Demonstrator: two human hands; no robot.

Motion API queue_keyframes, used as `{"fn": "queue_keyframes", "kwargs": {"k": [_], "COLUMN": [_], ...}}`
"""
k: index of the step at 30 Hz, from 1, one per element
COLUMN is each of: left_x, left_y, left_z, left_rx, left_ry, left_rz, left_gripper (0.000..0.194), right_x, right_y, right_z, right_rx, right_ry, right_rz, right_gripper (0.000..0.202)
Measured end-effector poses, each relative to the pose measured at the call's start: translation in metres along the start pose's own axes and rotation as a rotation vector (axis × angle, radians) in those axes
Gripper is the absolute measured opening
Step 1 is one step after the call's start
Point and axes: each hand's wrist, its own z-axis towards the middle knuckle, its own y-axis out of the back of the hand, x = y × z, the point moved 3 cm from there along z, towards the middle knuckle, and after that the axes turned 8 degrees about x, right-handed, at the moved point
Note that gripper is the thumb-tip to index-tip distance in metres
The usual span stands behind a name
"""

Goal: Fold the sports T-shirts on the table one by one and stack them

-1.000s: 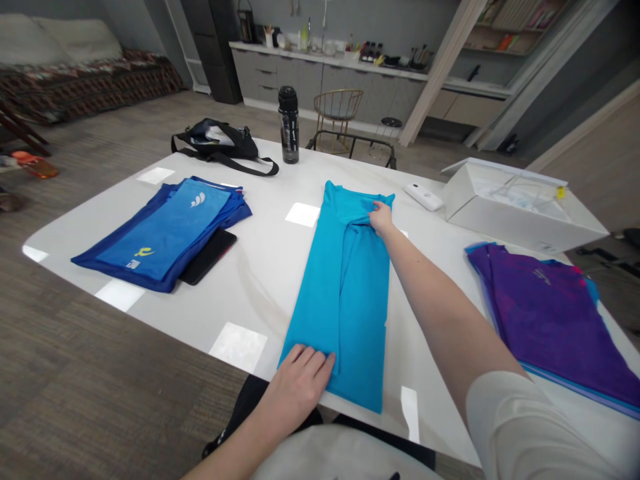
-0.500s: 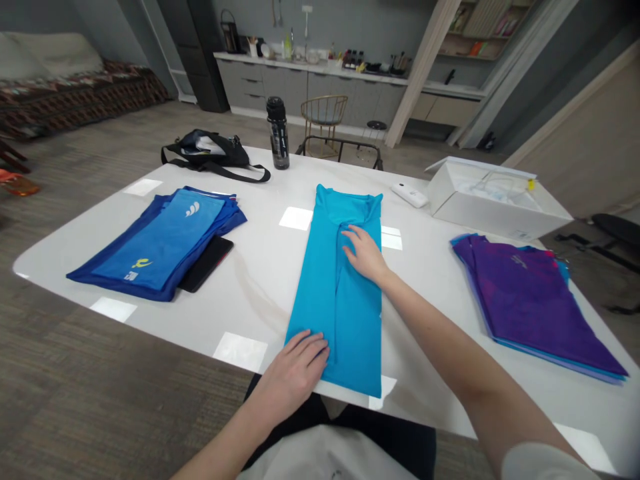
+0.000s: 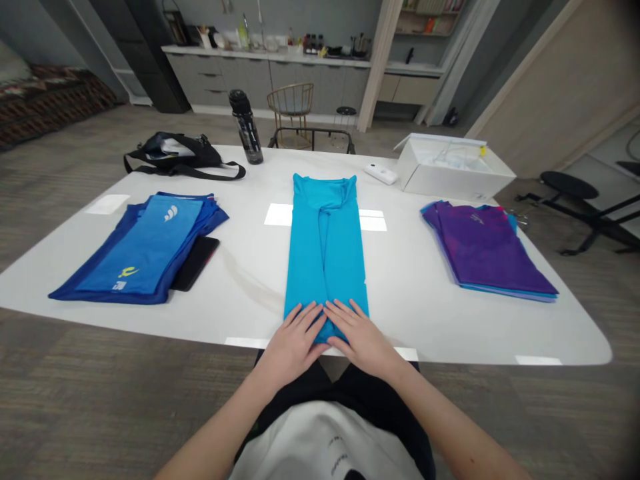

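A bright turquoise T-shirt [image 3: 325,247] lies in front of me, folded lengthwise into a narrow strip with its neckline at the far end. Both its sides meet along a seam-like gap down the middle. On its near left part rests my left hand [image 3: 299,337], flat with the fingers stretched. My right hand [image 3: 363,337] lies flat on the near right part, fingers spread, its fingertips close to those of the left. The hands cover much of the shirt's near edge.
Left on the white table [image 3: 250,247] are folded blue shirts [image 3: 145,247] with a black phone [image 3: 196,265] at their edge. Purple shirts [image 3: 487,247] lie right. Behind stand a black bag [image 3: 185,153], a water bottle [image 3: 246,127], a white device [image 3: 381,174] and a white box [image 3: 453,170].
My right hand has come from the shirt's upper part down to its near end, beside my left hand. My view has shifted to the right.
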Motion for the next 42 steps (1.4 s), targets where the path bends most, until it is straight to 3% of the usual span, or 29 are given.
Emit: {"fn": "queue_keyframes", "kwargs": {"k": [6, 11, 15, 19, 22, 25, 29, 34, 38, 40, 42], "left_x": [-0.007, -0.021, -0.030, -0.028, -0.020, -0.007, 0.014, 0.052, 0.089, 0.107, 0.126], "left_y": [-0.006, -0.012, -0.022, -0.021, -0.012, 0.003, 0.031, 0.064, 0.071, 0.069, 0.067], "left_z": [-0.010, -0.027, -0.038, -0.040, -0.037, -0.030, -0.012, 0.032, 0.074, 0.095, 0.116], "left_rx": [0.085, 0.081, 0.033, 0.048, 0.078, 0.101, 0.148, 0.359, 0.439, 0.417, 0.350], "left_ry": [0.008, -0.008, -0.031, -0.078, -0.116, -0.144, -0.110, 0.062, 0.179, 0.235, 0.305], "left_rz": [0.021, 0.044, 0.113, 0.100, 0.051, -0.045, -0.319, -0.768, -1.210, -1.470, -1.658], "left_gripper": [0.069, 0.057, 0.055, 0.054, 0.049, 0.043, 0.042, 0.034, 0.029, 0.033, 0.038], "right_x": [0.010, 0.013, 0.018, 0.024, 0.026, 0.024, 0.015, -0.008, -0.038, -0.056, -0.077], "right_y": [-0.006, -0.006, -0.021, -0.035, -0.032, -0.015, 0.026, 0.088, 0.128, 0.143, 0.156], "right_z": [-0.013, -0.034, -0.047, -0.053, -0.053, -0.049, -0.034, 0.007, 0.055, 0.081, 0.110], "right_rx": [0.014, 0.045, 0.029, -0.024, -0.031, 0.021, 0.135, 0.357, 0.637, 0.767, 0.820], "right_ry": [-0.004, 0.029, 0.017, -0.011, -0.014, 0.008, -0.011, -0.038, -0.057, -0.077, -0.115], "right_rz": [-0.081, -0.092, -0.147, -0.197, -0.207, -0.151, 0.098, 0.449, 0.678, 0.824, 0.931], "right_gripper": [0.074, 0.074, 0.069, 0.070, 0.066, 0.058, 0.049, 0.038, 0.041, 0.044, 0.045]}}
